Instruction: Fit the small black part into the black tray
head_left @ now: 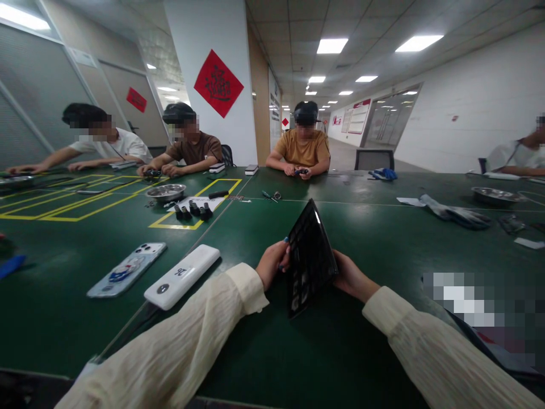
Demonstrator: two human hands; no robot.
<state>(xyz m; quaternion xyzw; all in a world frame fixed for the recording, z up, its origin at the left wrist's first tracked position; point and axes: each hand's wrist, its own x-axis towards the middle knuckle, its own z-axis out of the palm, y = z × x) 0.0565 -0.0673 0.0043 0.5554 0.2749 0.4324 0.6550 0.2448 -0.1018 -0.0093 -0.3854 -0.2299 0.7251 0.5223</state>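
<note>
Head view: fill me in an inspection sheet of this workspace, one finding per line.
Surface: green table, with yellow tape outlines on its left side.
Job's things: dark panel, held tilted between both hands.
Clutter: phone and white power bank at left; metal bowl and black cylindrical pieces beyond; pale gloves at right.
Hands: left hand on the panel's left side; right hand at its right edge, fingers hidden.
Cables: a dark strip by the power bank, perhaps a cable; too dim to tell.
Surroundings: people seated around the table; red diamond poster on a white column.
</note>
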